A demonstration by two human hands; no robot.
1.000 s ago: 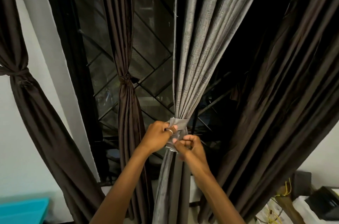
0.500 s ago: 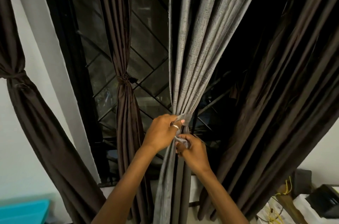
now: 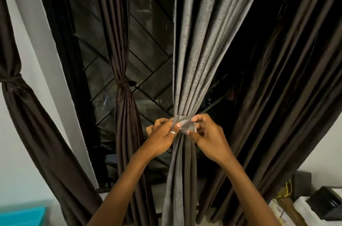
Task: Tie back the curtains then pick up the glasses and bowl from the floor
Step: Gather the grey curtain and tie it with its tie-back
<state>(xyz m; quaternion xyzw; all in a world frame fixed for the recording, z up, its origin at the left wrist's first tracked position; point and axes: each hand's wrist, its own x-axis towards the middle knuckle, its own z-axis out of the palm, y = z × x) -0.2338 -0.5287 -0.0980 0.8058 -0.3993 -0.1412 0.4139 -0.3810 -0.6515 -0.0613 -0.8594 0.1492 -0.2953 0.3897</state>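
Both hands worked the tie band (image 3: 183, 124) wrapped round the gathered grey curtain (image 3: 196, 59), in front of the window grille (image 3: 148, 70). The left hand (image 3: 162, 138), a ring on one finger, pinched the band's left end between thumb and fingers; the right hand (image 3: 209, 138) pinched the right end, thumb below and fingers curled over the top. Neither hand was spread, and both were closed on cloth.

To finish this step well, the band probably needed to be drawn snug with an even pull from each side, so that the folds stayed bunched and did not slip out below. The ends would then be crossed or knotted close against the curtain, not loosely. One hand should keep tension while the other forms the knot.

Both forearms rose from the lower edge of the view and converged on the band, wrists slightly bent inward, the hands just beside each other.

Two brown curtains (image 3: 124, 96) to the left were already tied; the one on the right (image 3: 277, 96) hung loose. The glasses and bowl were not in view.
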